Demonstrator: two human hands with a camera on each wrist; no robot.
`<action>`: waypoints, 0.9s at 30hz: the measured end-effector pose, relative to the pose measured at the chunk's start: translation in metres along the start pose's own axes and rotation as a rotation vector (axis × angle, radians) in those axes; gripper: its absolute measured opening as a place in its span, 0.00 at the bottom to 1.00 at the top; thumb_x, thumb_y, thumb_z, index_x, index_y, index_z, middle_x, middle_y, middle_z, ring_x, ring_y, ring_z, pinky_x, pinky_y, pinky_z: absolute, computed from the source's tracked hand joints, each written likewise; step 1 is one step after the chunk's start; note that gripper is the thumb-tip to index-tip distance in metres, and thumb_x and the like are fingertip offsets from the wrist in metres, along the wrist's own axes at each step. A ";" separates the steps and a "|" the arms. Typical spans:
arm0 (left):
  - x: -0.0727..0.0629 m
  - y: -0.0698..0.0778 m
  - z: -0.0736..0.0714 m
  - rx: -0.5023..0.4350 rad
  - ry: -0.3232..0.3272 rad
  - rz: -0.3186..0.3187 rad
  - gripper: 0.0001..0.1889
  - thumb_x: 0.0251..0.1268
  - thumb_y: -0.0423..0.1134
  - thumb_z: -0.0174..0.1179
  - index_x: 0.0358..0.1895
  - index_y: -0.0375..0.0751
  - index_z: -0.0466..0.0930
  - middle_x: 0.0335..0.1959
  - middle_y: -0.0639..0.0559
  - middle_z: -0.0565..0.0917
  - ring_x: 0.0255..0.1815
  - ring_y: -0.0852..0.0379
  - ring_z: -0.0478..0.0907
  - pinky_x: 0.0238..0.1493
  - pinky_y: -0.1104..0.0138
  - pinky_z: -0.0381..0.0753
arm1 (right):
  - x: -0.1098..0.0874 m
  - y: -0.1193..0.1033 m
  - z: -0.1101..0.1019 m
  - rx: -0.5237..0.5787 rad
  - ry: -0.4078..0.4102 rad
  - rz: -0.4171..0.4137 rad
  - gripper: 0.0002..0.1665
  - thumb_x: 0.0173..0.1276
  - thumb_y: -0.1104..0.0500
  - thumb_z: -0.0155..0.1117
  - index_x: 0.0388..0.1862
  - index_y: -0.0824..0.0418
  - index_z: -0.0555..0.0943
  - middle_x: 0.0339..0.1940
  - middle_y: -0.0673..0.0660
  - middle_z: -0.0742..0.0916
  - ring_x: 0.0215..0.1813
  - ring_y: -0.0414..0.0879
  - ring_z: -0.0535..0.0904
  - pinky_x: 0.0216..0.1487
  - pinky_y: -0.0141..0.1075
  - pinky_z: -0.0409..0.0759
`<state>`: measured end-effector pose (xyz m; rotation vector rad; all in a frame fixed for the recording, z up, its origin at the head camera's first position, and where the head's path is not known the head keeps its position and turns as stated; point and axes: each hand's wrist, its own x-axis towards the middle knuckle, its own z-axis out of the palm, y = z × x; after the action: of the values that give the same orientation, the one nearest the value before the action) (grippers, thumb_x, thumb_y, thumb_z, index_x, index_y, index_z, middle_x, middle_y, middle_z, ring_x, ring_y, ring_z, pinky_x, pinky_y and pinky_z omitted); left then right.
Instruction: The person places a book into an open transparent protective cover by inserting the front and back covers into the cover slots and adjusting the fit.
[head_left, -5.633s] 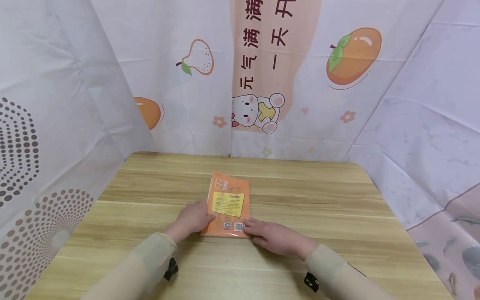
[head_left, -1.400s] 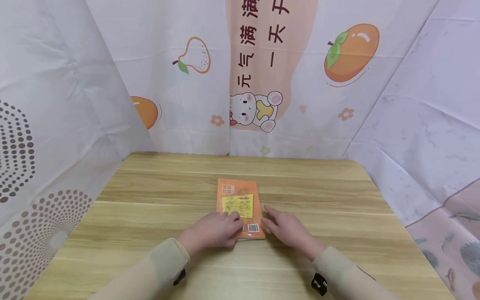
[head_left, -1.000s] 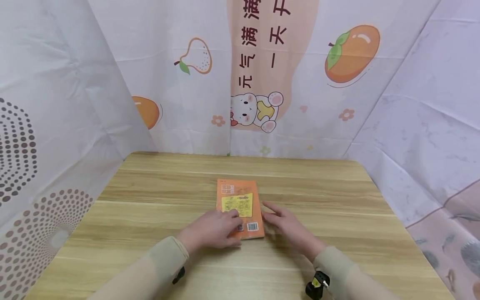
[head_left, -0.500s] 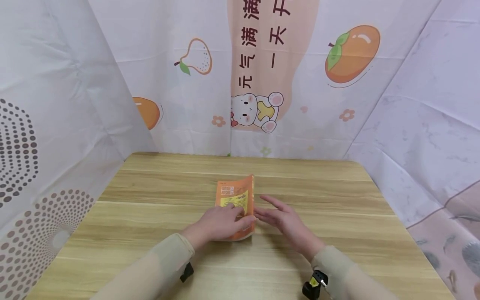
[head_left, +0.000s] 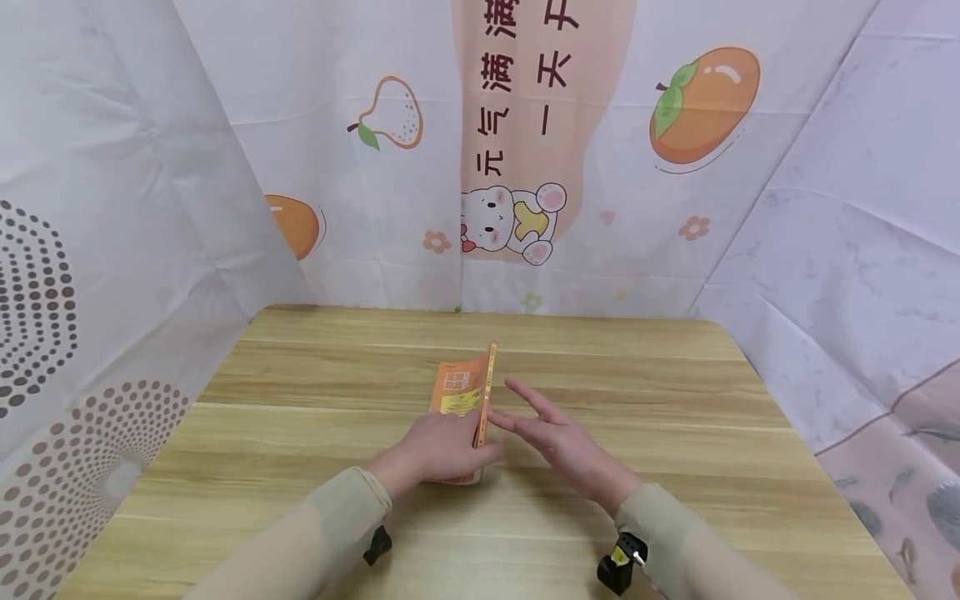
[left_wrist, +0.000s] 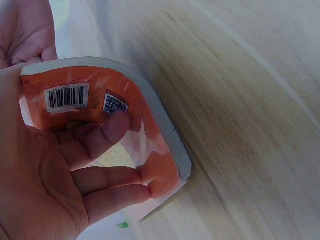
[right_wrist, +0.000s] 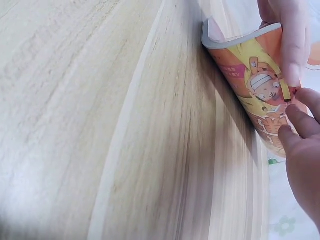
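Observation:
An orange paperback book (head_left: 452, 377) stands bent on the table, its right, spine side lifted up. A yellow panel shows on its back cover, and a barcode (left_wrist: 67, 96) and QR code appear in the left wrist view. My left hand (head_left: 438, 447) holds the raised side, thumb on the front cover and fingers spread against the back cover. Straight fingers of my right hand (head_left: 564, 439) touch the front cover near the spine. In the right wrist view the book's front cover (right_wrist: 264, 85) shows a cartoon face. Part of the book is hidden behind my left hand.
The wood-grain table (head_left: 660, 400) extends around the book. A white curtain (head_left: 330, 150) with fruit prints and lettering hangs behind its far edge, with more sheets at both sides. Black wrist cameras (head_left: 617, 568) hang under the sleeves.
The book first shifted right and lay flat under my left hand. Over the last second its right side has risen and bent leftward, and my right hand has followed it left.

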<state>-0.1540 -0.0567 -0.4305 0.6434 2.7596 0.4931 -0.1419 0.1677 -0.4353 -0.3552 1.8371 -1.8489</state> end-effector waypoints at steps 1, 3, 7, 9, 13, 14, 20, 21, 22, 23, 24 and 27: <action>0.000 0.000 0.000 -0.005 -0.005 -0.006 0.28 0.66 0.63 0.50 0.56 0.44 0.77 0.23 0.58 0.81 0.27 0.58 0.78 0.33 0.60 0.76 | 0.000 0.000 0.001 0.010 0.001 -0.003 0.32 0.83 0.52 0.48 0.81 0.32 0.57 0.70 0.51 0.81 0.84 0.50 0.50 0.82 0.57 0.38; -0.001 0.000 0.000 -0.010 -0.015 -0.018 0.25 0.64 0.58 0.50 0.54 0.43 0.77 0.19 0.58 0.78 0.22 0.58 0.75 0.28 0.62 0.73 | 0.001 -0.001 0.002 0.007 0.009 -0.002 0.32 0.83 0.53 0.48 0.81 0.33 0.58 0.72 0.46 0.78 0.84 0.50 0.50 0.82 0.57 0.38; -0.002 0.000 0.000 -0.081 -0.034 -0.040 0.26 0.65 0.53 0.47 0.59 0.39 0.76 0.14 0.58 0.78 0.17 0.59 0.76 0.24 0.64 0.71 | 0.005 -0.002 0.005 -0.047 0.049 -0.003 0.26 0.81 0.48 0.53 0.75 0.38 0.72 0.79 0.36 0.66 0.84 0.51 0.50 0.81 0.60 0.41; -0.003 0.000 0.000 -0.138 -0.039 -0.050 0.29 0.67 0.52 0.46 0.64 0.37 0.74 0.13 0.57 0.79 0.15 0.59 0.76 0.23 0.64 0.70 | 0.007 -0.001 0.006 -0.080 0.063 -0.008 0.24 0.80 0.46 0.55 0.72 0.41 0.76 0.81 0.34 0.61 0.84 0.52 0.50 0.80 0.62 0.42; -0.005 -0.001 -0.001 -0.260 -0.041 -0.071 0.30 0.68 0.49 0.45 0.69 0.36 0.71 0.14 0.55 0.79 0.12 0.59 0.75 0.18 0.66 0.68 | 0.009 -0.001 0.007 -0.118 0.087 -0.011 0.26 0.80 0.44 0.55 0.75 0.39 0.73 0.76 0.39 0.73 0.81 0.52 0.58 0.79 0.62 0.48; -0.005 -0.001 -0.001 -0.287 -0.040 -0.070 0.29 0.68 0.48 0.46 0.68 0.37 0.71 0.14 0.55 0.79 0.12 0.60 0.75 0.18 0.67 0.68 | 0.009 -0.001 0.007 -0.124 0.094 -0.011 0.28 0.79 0.42 0.56 0.75 0.39 0.71 0.73 0.41 0.76 0.80 0.52 0.61 0.78 0.63 0.50; -0.009 0.002 -0.006 -0.398 -0.013 -0.048 0.25 0.68 0.43 0.48 0.66 0.39 0.72 0.18 0.55 0.77 0.14 0.59 0.77 0.20 0.66 0.74 | 0.014 0.000 0.007 -0.149 0.152 -0.015 0.28 0.77 0.41 0.58 0.72 0.47 0.75 0.60 0.51 0.87 0.67 0.53 0.78 0.75 0.61 0.60; -0.009 0.003 -0.008 -0.411 -0.007 -0.041 0.23 0.69 0.43 0.48 0.64 0.39 0.73 0.19 0.55 0.76 0.16 0.59 0.78 0.21 0.66 0.76 | 0.015 0.000 0.006 -0.151 0.162 -0.017 0.28 0.78 0.43 0.58 0.72 0.49 0.75 0.58 0.52 0.88 0.66 0.53 0.79 0.74 0.60 0.61; -0.009 0.004 -0.009 -0.417 0.000 -0.031 0.21 0.70 0.43 0.48 0.63 0.40 0.74 0.21 0.55 0.77 0.17 0.59 0.79 0.23 0.65 0.78 | 0.016 0.001 0.006 -0.155 0.173 -0.023 0.27 0.78 0.45 0.58 0.71 0.51 0.75 0.55 0.54 0.89 0.64 0.52 0.80 0.74 0.60 0.63; -0.010 0.006 -0.011 -0.418 0.011 -0.015 0.19 0.71 0.43 0.48 0.60 0.41 0.76 0.23 0.54 0.76 0.19 0.59 0.79 0.25 0.65 0.78 | 0.017 0.001 0.006 -0.158 0.182 -0.030 0.26 0.79 0.48 0.58 0.71 0.54 0.75 0.53 0.56 0.90 0.63 0.53 0.81 0.74 0.59 0.64; -0.010 0.007 -0.013 -0.422 0.016 -0.007 0.17 0.72 0.44 0.48 0.57 0.42 0.77 0.24 0.54 0.77 0.21 0.59 0.79 0.27 0.64 0.78 | 0.018 0.001 0.005 -0.157 0.188 -0.038 0.25 0.79 0.50 0.57 0.71 0.55 0.75 0.50 0.57 0.91 0.62 0.53 0.82 0.73 0.59 0.64; -0.011 0.012 -0.018 -0.436 0.034 0.014 0.17 0.77 0.49 0.49 0.56 0.43 0.78 0.31 0.53 0.79 0.30 0.58 0.78 0.35 0.61 0.79 | 0.020 0.002 0.004 -0.164 0.200 -0.065 0.23 0.79 0.55 0.57 0.69 0.60 0.74 0.44 0.61 0.91 0.58 0.54 0.85 0.72 0.58 0.67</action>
<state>-0.1458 -0.0563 -0.4073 0.5479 2.5499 1.0747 -0.1563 0.1542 -0.4407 -0.2995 2.1441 -1.8383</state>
